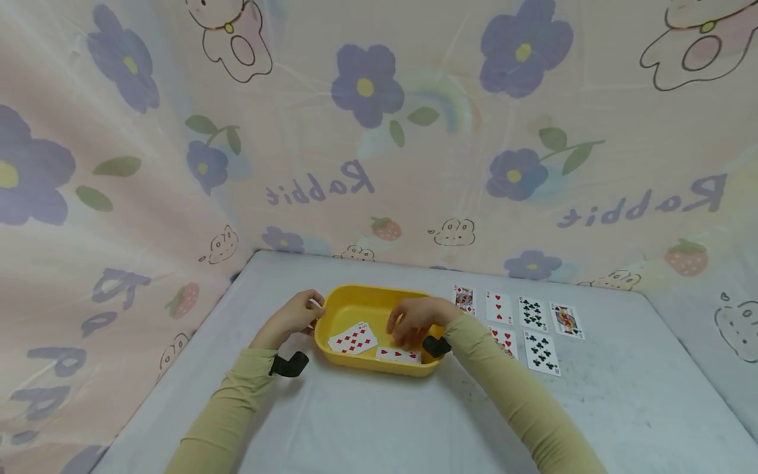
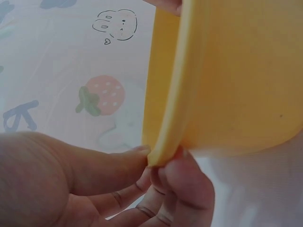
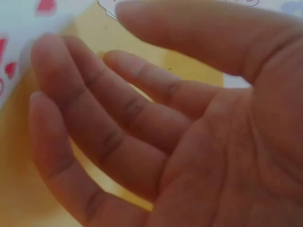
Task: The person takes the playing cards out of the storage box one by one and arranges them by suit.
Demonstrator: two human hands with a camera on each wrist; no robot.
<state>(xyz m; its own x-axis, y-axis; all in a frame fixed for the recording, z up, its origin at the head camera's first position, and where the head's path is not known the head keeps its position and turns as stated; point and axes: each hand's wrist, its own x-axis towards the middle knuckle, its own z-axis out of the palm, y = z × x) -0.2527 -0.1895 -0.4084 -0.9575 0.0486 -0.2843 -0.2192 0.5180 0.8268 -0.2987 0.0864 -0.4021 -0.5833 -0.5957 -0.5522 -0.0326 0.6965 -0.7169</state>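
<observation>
My left hand [image 1: 298,312] grips the left end of a yellow plastic tray [image 1: 349,294]. In the left wrist view, thumb and fingers pinch the tray's rim [image 2: 176,101]. Inside the tray lie a diamonds playing card [image 1: 353,338], tilted toward the left, and a hearts card [image 1: 398,355] along the near wall. Over the tray's right half is my right hand [image 1: 417,318], its fingers loosely bent and pointing down near the hearts card. The right wrist view shows nothing between the thumb and fingers; part of a red-marked card [image 3: 14,52] appears beyond the fingertips.
Right of the tray, face-up cards lie in two rows: a face card [image 1: 464,299], a hearts card [image 1: 499,307], a clubs card [image 1: 533,313] and another face card [image 1: 566,320] behind, a hearts card [image 1: 503,340] and a clubs card [image 1: 541,353] in front. A patterned curtain [image 1: 414,164] stands behind.
</observation>
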